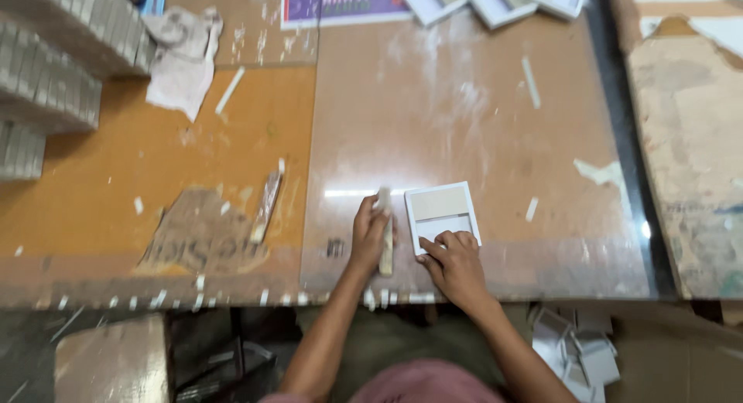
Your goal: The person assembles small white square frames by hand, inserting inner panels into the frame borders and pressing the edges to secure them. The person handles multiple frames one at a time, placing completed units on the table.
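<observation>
**A:** Where's the white tray (441, 214) sitting?

**B:** Flat on the table (464, 117), close to its near edge. It is a shallow square tray with a white rim and two pale panels inside, one above the other.

**A:** And the hands?

**B:** The right hand (453, 264) rests on the tray's near edge, fingers curled down onto the lower panel, pressing rather than clasping. The left hand (370, 234) is just left of the tray, closed around a narrow pale strip (385, 233) that stands roughly parallel to the tray's left side. I cannot tell whether the strip touches the tray.

**A:** What lies farther out?

**B:** Left of the tray, on the orange part of the table, a torn brown cardboard scrap (203, 231) with another thin strip (267, 206) beside it. Far up and left of the tray, a crumpled cloth (182, 59) next to grey stacked blocks (54, 70). Straight beyond the tray, at the table's far edge, more white trays (491, 1) like it. Below and right of the tray, under the table's edge, a heap of white boxes (580, 349). Small white scraps dot the table all around.
</observation>
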